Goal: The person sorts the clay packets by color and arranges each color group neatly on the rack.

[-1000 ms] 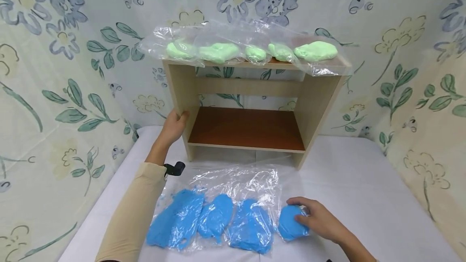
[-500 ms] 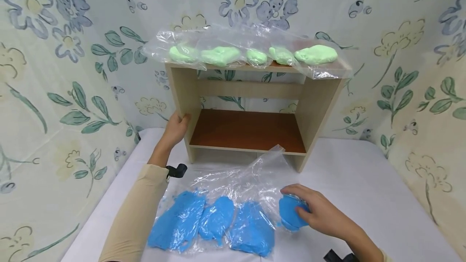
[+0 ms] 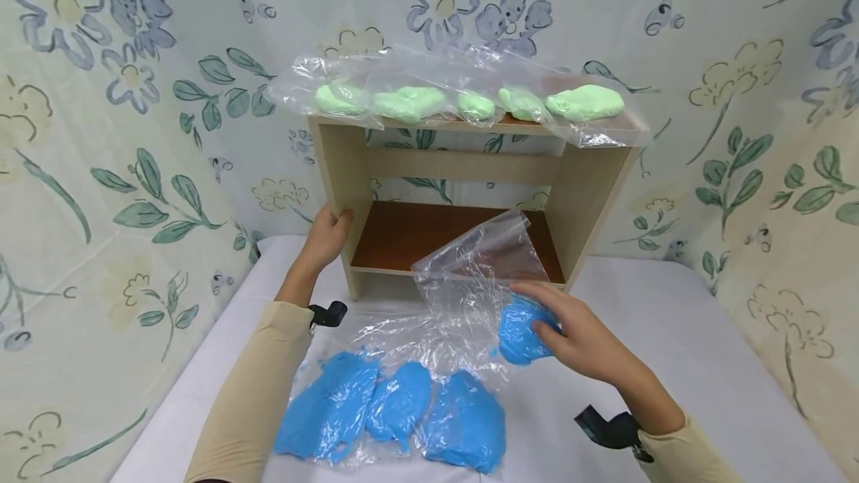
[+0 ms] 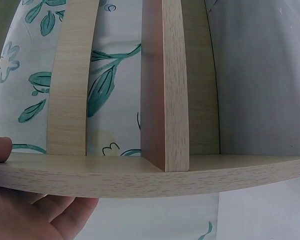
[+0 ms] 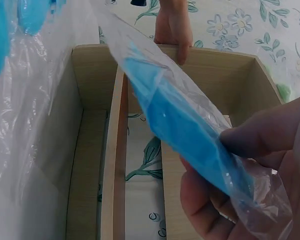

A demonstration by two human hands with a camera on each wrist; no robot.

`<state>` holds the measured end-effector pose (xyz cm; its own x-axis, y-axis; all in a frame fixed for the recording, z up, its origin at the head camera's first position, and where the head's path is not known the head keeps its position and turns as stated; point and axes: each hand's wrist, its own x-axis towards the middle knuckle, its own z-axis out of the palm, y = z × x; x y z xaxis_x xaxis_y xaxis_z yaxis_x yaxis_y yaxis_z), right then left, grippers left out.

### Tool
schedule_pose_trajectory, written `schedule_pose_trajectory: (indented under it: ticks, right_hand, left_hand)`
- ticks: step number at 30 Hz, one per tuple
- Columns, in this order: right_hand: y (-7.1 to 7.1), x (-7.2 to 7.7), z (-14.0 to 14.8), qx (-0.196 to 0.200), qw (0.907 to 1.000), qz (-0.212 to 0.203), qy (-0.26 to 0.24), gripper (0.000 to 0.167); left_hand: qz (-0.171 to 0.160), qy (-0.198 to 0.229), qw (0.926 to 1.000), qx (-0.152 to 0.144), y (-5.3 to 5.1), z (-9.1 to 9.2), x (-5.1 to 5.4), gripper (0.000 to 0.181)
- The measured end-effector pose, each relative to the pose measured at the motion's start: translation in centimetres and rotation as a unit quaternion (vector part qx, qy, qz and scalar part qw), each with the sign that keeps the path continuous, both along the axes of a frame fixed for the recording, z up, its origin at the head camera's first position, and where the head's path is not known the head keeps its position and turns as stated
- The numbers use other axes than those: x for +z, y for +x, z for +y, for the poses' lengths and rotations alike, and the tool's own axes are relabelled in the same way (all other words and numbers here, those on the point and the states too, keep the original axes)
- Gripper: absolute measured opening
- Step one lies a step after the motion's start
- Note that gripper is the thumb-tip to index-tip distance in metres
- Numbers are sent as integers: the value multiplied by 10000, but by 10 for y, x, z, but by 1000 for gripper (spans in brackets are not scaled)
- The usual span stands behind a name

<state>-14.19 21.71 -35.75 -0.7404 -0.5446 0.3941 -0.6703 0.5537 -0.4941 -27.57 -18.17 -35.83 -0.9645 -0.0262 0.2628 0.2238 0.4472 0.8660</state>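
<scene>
My left hand grips the left side panel of a small wooden shelf, thumb inside and fingers outside, as the left wrist view shows. My right hand pinches a clear plastic bag of blue clay between thumb and fingers, raised off the table in front of the shelf. The bag's upper end sticks up before the brown middle board. In the right wrist view the blue clay lies flat inside the wrinkled plastic, tilted, with the shelf behind it.
Several bags of blue clay lie on the white tablecloth in front of the shelf. Along the shelf's top sit several bags of pale green clay. Floral cloth surrounds the table at the back and sides.
My right hand has lifted the bag of blue clay from the table and moved it forward and slightly left, toward the shelf. The left hand keeps its grip on the side panel.
</scene>
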Motion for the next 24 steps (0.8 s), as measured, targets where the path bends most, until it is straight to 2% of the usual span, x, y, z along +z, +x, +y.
schedule_pose_trajectory:
  ticks: [3,7,13,17,20,24]
  right_hand:
    - [-15,3,-10,-5,9996,-99,-255,57]
    - [-35,5,-26,-215,9978,-443,-452,57]
    - [-70,5,-56,-569,9893,-1054,-833,54]
    - [-88,3,-75,-690,9800,-1485,-1129,55]
    - [-101,0,-87,-833,9695,-1834,-1395,56]
    - [-117,-6,-104,-1336,9510,-2138,-1791,58]
  left_hand:
    - [22,3,10000,4,0,1,0,47]
    - [34,-32,10000,-26,-1,1,-2,48]
    - [5,39,10000,-50,-3,2,-1,48]
    - [34,80,10000,3,-1,1,-1,48]
    - [4,106,9999,4,-1,1,-2,50]
    - [-61,135,9999,23,-1,1,-1,51]
